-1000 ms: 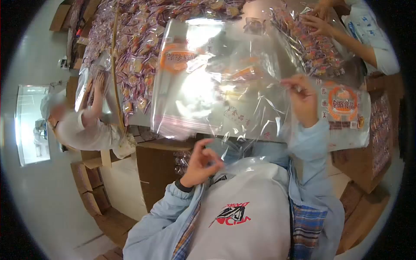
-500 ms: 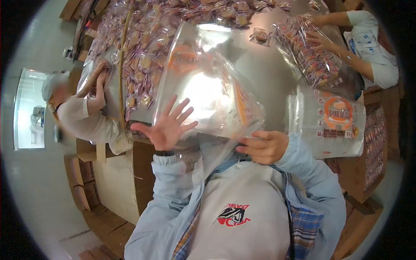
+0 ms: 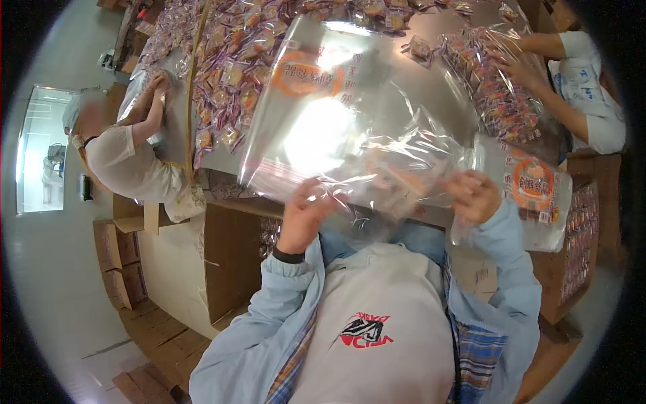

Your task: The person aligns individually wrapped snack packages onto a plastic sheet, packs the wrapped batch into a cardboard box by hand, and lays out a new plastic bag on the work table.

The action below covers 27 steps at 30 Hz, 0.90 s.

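Observation:
A large clear plastic bag (image 3: 269,135) with orange printing lies over the near edge of the metal table, its near side crumpled and glaring with light. My left hand (image 3: 306,219) has its fingers curled onto the bag's near edge, slightly blurred. To the right, my right hand (image 3: 476,196) pinches the crumpled right side of the same bag. Beside that hand is a stack of flat printed plastic bags (image 3: 535,185), partly under my right sleeve.
Many small wrapped snacks (image 3: 229,74) are heaped across the table's far and left side, along a yellowish strip (image 3: 193,87). At right, a co-worker's hands (image 3: 515,64) rest on a filled bag (image 3: 494,101). Another person (image 3: 128,155) works at left. Cardboard boxes (image 3: 232,262) stand below.
My left hand was spread open above the table; it has moved right and closed at the bag's edge. My right hand has moved right and up, drawing the bag's side across.

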Tool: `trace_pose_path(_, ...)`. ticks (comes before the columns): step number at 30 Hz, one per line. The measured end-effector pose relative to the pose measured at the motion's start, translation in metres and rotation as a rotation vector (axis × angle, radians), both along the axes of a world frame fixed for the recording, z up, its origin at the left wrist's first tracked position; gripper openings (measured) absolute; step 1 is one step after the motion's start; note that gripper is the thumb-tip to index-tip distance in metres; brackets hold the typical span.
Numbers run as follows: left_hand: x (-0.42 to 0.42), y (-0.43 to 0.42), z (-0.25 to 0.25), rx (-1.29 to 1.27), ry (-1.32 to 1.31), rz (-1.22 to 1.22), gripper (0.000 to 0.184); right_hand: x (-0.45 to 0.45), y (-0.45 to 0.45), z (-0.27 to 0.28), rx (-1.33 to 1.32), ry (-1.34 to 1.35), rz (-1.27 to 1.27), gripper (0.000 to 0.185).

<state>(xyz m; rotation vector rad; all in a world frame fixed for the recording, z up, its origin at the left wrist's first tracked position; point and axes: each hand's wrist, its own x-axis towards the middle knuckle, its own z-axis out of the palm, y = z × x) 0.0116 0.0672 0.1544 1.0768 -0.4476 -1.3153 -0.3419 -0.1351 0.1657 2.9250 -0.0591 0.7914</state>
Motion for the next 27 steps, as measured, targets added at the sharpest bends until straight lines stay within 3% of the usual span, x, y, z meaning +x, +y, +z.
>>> trace_pose_path(1, 0.027, 0.008, -0.025, 0.018, 0.017, 0.08, 0.039, -0.009, -0.007, -0.001, 0.004, -0.048, -0.059, 0.019)
trace_pose_path(3, 0.037, 0.012, 0.001, -0.121, 0.124, 0.19, 0.04, -0.036, -0.025, -0.005, -0.023, -0.164, -0.198, 0.025)
trace_pose_path(7, 0.042, 0.048, -0.014, 0.114, -0.136, 0.184, 0.044, -0.041, -0.049, -0.012, 0.058, -0.336, -0.445, 0.023)
trace_pose_path(8, 0.03, 0.052, -0.015, 0.203, -0.17, 0.141, 0.044, -0.036, -0.045, -0.007, 0.113, -0.246, -0.548, 0.012)
trace_pose_path(12, -0.018, 0.096, -0.084, 0.366, -0.078, -0.012, 0.048, -0.015, -0.019, -0.014, 0.443, -0.317, -0.776, 0.031)
trace_pose_path(14, -0.04, 0.099, -0.088, 0.448, -0.009, 0.147, 0.047, -0.01, -0.003, -0.019, 0.636, -0.43, -0.885, 0.04)
trace_pose_path(16, -0.041, 0.096, -0.097, 0.464, -0.029, 0.217, 0.043, 0.002, 0.016, -0.038, 0.951, -0.524, -0.796, 0.049)
trace_pose_path(18, -0.035, 0.083, -0.077, 0.465, -0.051, 0.156, 0.044, 0.056, 0.042, -0.033, 0.9, -0.006, -0.541, 0.06)
trace_pose_path(20, -0.03, 0.076, -0.061, 0.481, -0.053, 0.173, 0.046, 0.087, 0.043, -0.057, 0.753, 0.33, -0.612, 0.069)
trace_pose_path(22, -0.027, 0.079, -0.062, 0.449, -0.092, 0.242, 0.047, 0.093, 0.033, -0.095, 0.675, 0.375, -0.623, 0.068)
trace_pose_path(25, 0.002, 0.091, -0.065, 0.415, -0.127, 0.576, 0.058, 0.095, 0.018, -0.105, 0.591, 0.368, -0.591, 0.058)
trace_pose_path(27, 0.027, 0.101, -0.091, 0.291, -0.622, 0.665, 0.06, 0.085, 0.021, -0.105, 0.59, 0.353, -0.542, 0.047)
